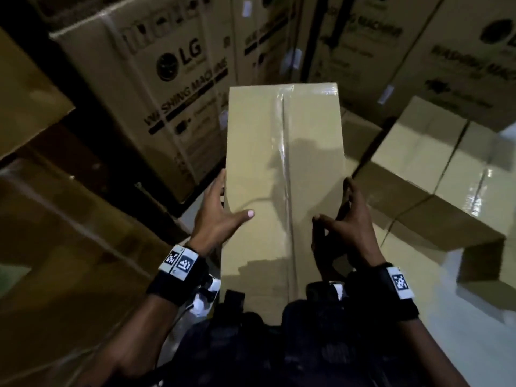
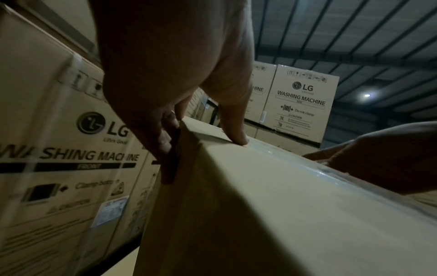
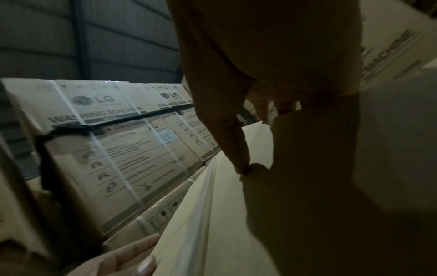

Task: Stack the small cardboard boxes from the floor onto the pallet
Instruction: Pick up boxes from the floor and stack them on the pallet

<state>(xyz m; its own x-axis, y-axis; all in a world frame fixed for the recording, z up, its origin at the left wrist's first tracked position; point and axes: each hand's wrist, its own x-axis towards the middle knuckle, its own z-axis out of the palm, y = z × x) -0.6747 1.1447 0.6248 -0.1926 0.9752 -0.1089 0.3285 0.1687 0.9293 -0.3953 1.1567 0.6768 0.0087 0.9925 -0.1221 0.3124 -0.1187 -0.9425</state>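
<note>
Cardboard box (image 1: 282, 174) is held between both hands: left hand (image 1: 220, 216) and right hand (image 1: 349, 222) clamp its sides, thumbs on top, fingers (image 2: 165, 142) curled around the edges.

Two hands (image 1: 220, 216) (image 1: 349, 222); one held box (image 1: 282, 163); two stacked boxes (image 1: 435, 174).

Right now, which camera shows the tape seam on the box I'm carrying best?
The head view: the tape seam runs the whole top of the cardboard box. The left wrist view catches only a glossy strip; the right wrist view shows a dim, blurred stretch.
</note>
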